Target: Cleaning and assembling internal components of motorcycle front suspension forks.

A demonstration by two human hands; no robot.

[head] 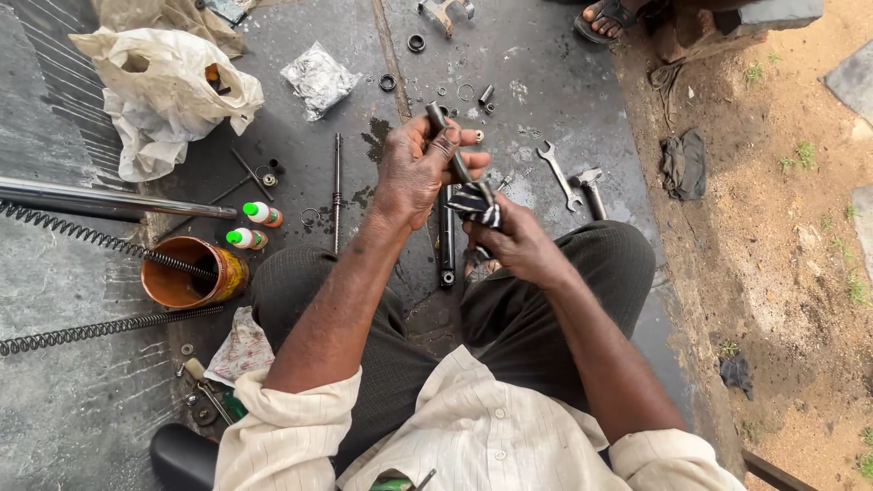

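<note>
A coil spring (100,329) runs off the left edge; another dips into a rusty tin (191,273) (contents unclear). At centre, the left hand (414,168) clenches a dark rod (450,145) above the knees while the right hand (514,241) grips a striped rag (477,202) around it, hiding its lower end

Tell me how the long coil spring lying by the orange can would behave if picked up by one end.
The coil spring is long and thin, so it would probably sag and sway. It looks like metal, likely heavy for its width. Round in section, it may roll on the wet concrete floor if pushed.
</note>
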